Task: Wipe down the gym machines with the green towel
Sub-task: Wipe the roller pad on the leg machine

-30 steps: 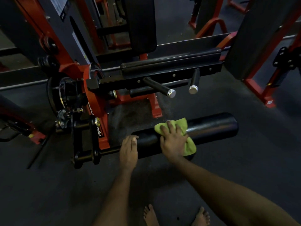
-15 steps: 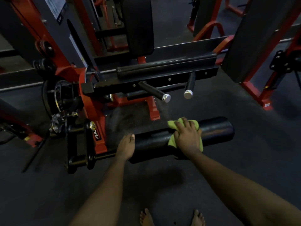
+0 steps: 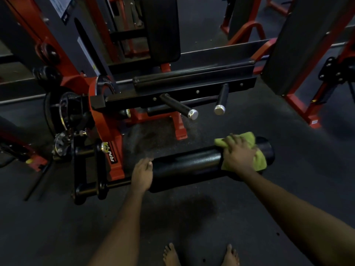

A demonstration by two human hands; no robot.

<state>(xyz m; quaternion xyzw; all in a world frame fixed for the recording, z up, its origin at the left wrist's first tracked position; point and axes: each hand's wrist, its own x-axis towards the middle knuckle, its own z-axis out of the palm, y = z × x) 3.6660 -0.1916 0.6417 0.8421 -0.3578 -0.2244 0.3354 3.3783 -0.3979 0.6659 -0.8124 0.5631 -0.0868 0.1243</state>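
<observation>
the right hand point(image 3: 239, 155) is sliding the green towel point(image 3: 259, 161) rightward along the black roller pad point(image 3: 188, 164), pressing it from left of the middle a second ago to just short of the free end now. the stretch of bare pad between the two hands is widening. the left hand point(image 3: 142, 174) is slipping back off the pad's top, its fingertips now resting only at the pad's left end.

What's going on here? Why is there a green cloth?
A person is cleaning a gym machine. Their right hand presses the green towel flat onto the black roller pad, close to its right end. Their left hand rests on the pad's other end, likely to steady it.
</observation>
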